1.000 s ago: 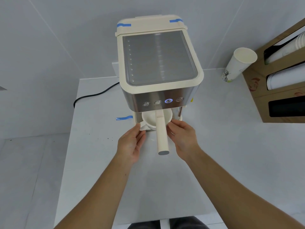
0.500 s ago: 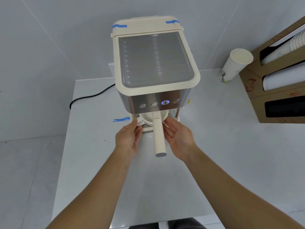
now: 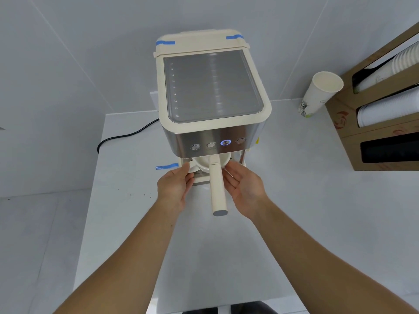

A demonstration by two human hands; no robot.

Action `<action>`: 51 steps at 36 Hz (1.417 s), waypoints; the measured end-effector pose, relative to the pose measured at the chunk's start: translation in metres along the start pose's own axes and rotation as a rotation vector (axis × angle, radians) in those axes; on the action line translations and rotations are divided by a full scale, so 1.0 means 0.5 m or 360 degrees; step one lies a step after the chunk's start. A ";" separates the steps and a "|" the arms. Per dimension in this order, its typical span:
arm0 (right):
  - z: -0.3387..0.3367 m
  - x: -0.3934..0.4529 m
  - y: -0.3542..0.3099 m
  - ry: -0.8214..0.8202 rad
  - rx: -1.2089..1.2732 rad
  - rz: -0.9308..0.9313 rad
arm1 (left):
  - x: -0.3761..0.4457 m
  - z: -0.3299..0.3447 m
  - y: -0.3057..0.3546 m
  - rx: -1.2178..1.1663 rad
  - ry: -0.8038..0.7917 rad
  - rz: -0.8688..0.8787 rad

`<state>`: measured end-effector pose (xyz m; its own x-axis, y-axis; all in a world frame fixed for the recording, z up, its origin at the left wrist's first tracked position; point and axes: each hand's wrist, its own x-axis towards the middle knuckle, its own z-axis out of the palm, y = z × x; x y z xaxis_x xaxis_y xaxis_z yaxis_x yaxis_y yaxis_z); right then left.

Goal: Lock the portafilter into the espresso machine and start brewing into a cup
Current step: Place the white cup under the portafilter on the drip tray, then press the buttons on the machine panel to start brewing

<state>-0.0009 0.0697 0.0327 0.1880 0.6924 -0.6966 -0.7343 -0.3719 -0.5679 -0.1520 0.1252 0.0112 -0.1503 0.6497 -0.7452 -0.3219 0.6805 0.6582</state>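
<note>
Cream portafilter (image 3: 218, 189) sits locked between both spread hands, left hand (image 3: 175, 189) and right hand (image 3: 243, 189), settling a cup (image 3: 199, 167) beneath; pressing the brew button (image 3: 225, 142) likely comes next.

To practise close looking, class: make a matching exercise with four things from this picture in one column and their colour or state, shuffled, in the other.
Things:
1. portafilter handle
2. third button
3. paper cup
4. cable

Descriptions:
A. black, lying on the table
B. lit blue
C. cream, pointing toward the person
D. white, standing beside the cardboard holder

Pairs: 1-C, 2-B, 3-D, 4-A
</note>
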 end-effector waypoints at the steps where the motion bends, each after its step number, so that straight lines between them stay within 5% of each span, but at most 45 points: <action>1: 0.000 0.000 0.000 0.0006 -0.0009 0.0001 | -0.001 0.000 0.000 0.0001 -0.0001 0.0005; 24: -0.028 -0.103 -0.048 0.0017 -0.0188 -0.0102 | -0.127 -0.071 0.013 -0.0016 -0.0181 0.0114; 36: -0.011 -0.210 -0.136 -0.0142 -0.0474 -0.0608 | -0.260 -0.118 0.086 0.0454 -0.0339 0.0798; 51: 0.079 -0.262 -0.250 -0.0181 -0.1764 -0.1511 | -0.317 -0.072 0.235 0.1470 -0.0370 0.1793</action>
<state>0.0402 0.0499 0.2123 0.2145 0.9678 0.1315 0.5105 0.0037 -0.8599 -0.1997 0.0900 0.2026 0.2673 0.9486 0.1694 0.5708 -0.2975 0.7653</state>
